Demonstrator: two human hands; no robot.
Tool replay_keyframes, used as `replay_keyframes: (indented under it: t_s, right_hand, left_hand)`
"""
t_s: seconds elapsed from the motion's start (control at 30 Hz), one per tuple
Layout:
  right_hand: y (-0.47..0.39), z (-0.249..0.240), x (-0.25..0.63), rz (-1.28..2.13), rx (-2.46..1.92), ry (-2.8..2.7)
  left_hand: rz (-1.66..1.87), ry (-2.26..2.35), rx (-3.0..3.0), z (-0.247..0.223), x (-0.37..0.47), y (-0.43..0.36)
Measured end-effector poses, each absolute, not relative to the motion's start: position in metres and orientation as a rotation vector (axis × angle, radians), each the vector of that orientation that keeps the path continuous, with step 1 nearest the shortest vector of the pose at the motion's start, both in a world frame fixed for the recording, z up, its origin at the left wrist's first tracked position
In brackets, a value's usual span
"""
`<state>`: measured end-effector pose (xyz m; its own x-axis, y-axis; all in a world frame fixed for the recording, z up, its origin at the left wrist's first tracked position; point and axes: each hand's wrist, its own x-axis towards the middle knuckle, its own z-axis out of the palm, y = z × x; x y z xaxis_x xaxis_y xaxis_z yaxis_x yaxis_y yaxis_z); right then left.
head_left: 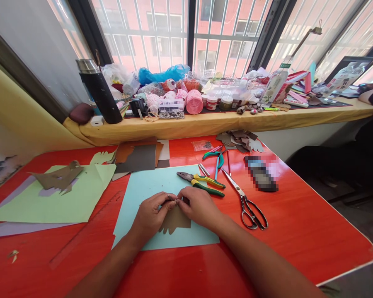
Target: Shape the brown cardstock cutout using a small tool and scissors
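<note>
Over a light blue sheet (133, 231), my left hand (152, 213) and my right hand (200, 205) meet fingertip to fingertip. Both are closed in a pinch at the upper edge of a brown leather-like piece (180, 219) with a scalloped lower edge. A tiny pale spot shows between the fingertips, too small to name. Just beyond my right hand lie combination pliers (202, 182) with yellow-green handles. Scissors (247, 203) rest to the right, and teal-handled pliers (216, 156) lie farther back beside pens (217, 167) and short metal rods (204, 169).
Green paper (90, 203) with a cut brown scrap (57, 178) lies at left, near a clear ruler (87, 229). Stacked brown and grey sheets (139, 157) and a scrap pile (240, 140) are at the back. A thermos (101, 95) stands on the crowded windowsill (174, 127).
</note>
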<state>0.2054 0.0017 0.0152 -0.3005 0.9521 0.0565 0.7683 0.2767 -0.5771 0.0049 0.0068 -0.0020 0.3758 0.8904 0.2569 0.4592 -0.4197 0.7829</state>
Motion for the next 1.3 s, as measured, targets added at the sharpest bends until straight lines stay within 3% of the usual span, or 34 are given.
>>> replay_keyframes:
  t_s: [1.3]
  right_hand:
    - [0.0018, 0.0138, 0.2060, 0.633, -1.535, -2.157]
  left_hand:
    - [0.882, 1.149, 1.986, -0.0046, 0.0031, 0.0071]
